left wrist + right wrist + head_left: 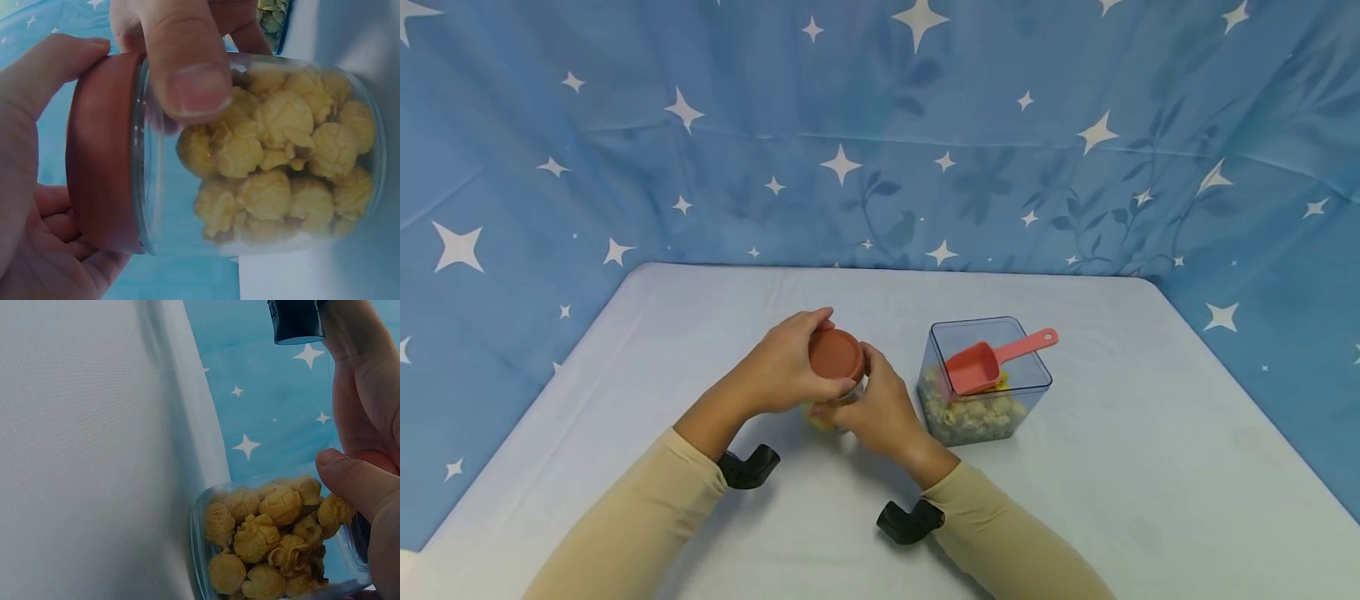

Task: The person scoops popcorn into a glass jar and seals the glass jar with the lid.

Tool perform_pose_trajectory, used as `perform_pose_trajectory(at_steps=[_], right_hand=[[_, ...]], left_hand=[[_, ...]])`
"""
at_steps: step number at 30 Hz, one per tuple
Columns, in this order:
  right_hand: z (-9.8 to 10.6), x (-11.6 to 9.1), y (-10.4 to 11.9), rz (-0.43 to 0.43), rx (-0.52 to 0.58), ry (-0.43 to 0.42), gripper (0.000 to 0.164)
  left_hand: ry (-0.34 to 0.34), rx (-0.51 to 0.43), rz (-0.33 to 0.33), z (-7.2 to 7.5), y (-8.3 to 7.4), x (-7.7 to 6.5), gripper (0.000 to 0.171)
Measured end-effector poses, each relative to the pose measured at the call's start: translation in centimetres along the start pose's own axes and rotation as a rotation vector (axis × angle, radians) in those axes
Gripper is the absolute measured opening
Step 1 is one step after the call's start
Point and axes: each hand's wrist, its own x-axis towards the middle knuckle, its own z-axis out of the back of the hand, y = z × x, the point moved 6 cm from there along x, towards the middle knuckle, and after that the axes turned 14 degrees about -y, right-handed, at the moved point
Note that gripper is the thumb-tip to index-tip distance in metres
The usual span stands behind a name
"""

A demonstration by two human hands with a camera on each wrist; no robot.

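Both my hands are on a clear jar (164, 206) of yellow popcorn (284, 119) with a reddish-brown lid (837, 355). My left hand (781, 364) grips the lid, thumb and fingers on opposite sides of its rim. Lower down, my right hand (883, 410) holds the jar's body, its thumb lying along the glass in the left wrist view. The lid sits on the jar's mouth. In the right wrist view the popcorn fills the lower part, near the jar's base. From the head, the hands hide most of the jar's body.
Just right of my right hand stands a clear square container (973, 425) partly filled with popcorn. A pink scoop (976, 367) lies in its top, handle over the rim. White cloth covers the table (1150, 467); a blue starry curtain (880, 125) hangs behind.
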Motion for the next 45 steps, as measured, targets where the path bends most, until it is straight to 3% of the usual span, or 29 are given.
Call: perform_pose_trajectory(at_steps=[7, 12, 17, 23, 27, 30, 32, 37, 45], right_hand=[[0.0, 0.1, 0.2, 0.002, 0.009, 0.004, 0.089], [-0.1, 0.0, 0.4, 0.017, -0.004, -0.002, 0.089], [-0.1, 0.0, 0.7, 0.058, -0.006, 0.01, 0.087], [0.6, 0.0, 1.3, 0.056, 0.005, 0.062, 0.099], [1.5, 0.3, 2.1, 0.071, 0.064, 0.091, 0.102], [1.6, 0.6, 2.6, 0.142, 0.113, 0.126, 0.093], [1.5, 0.7, 2.8, 0.184, 0.122, 0.149, 0.088], [1.5, 0.8, 3.1, 0.22, 0.082, 0.135, 0.084], [1.3, 0.7, 3.3, 0.214, 0.001, 0.089, 0.089]], left_hand=[[0.001, 0.056, 0.025, 0.4, -0.6, 0.1, 0.094], [0.05, 0.03, -0.021, 0.6, -0.7, 0.0, 0.089], [0.134, -0.049, -0.014, 1.0, 0.1, -0.6, 0.091], [0.107, -0.099, 0.037, 2.2, 1.8, -1.8, 0.102], [0.067, -0.315, 0.102, 1.6, 3.7, -2.7, 0.105], [0.043, -0.507, 0.147, -0.1, 4.8, -3.3, 0.105], [0.032, -0.556, 0.177, -1.1, 5.3, -3.7, 0.105], [0.002, -0.499, 0.208, -2.4, 5.9, -4.0, 0.103], [-0.006, -0.477, 0.181, -2.1, 5.4, -4.1, 0.097]])
